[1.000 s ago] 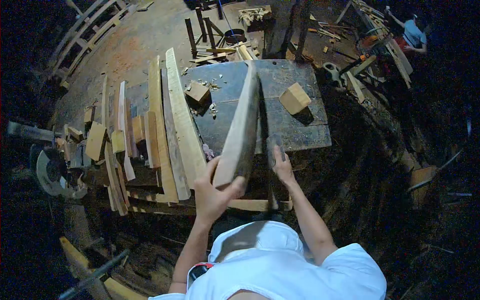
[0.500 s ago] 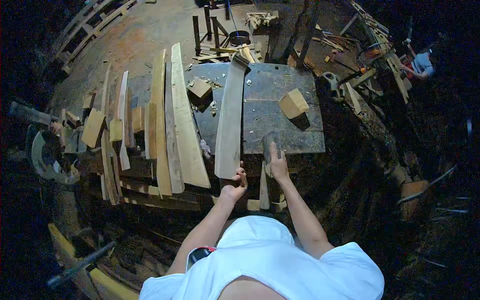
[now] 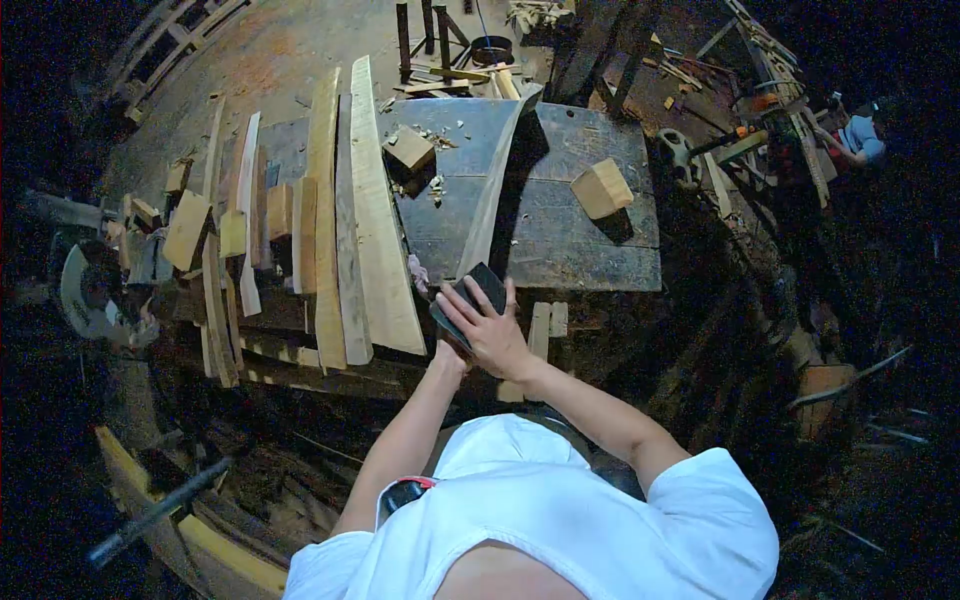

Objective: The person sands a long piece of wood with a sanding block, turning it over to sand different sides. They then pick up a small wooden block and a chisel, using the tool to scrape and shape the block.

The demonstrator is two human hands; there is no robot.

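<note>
A long pale board (image 3: 490, 200) stands tilted onto its edge over the dark worktable, its near end at my hands. My right hand (image 3: 492, 328) lies over a dark block (image 3: 487, 283), fingers spread across it, pressing it to the board's near end. Below it my left hand (image 3: 452, 358) is at the board's near end, its fingers mostly hidden behind my right hand and the block. To the left lies a wide pale plank (image 3: 380, 220).
The worktable (image 3: 560, 255) carries a wooden block (image 3: 602, 189) at right and another (image 3: 409, 148) near wood chips. Several long boards lie at left. A metal stand (image 3: 430, 45) is behind. Another person (image 3: 860, 137) is at the far right.
The long board has turned from flat face up onto its edge. My right hand has moved left with the dark block, from beside the board to its near end.
</note>
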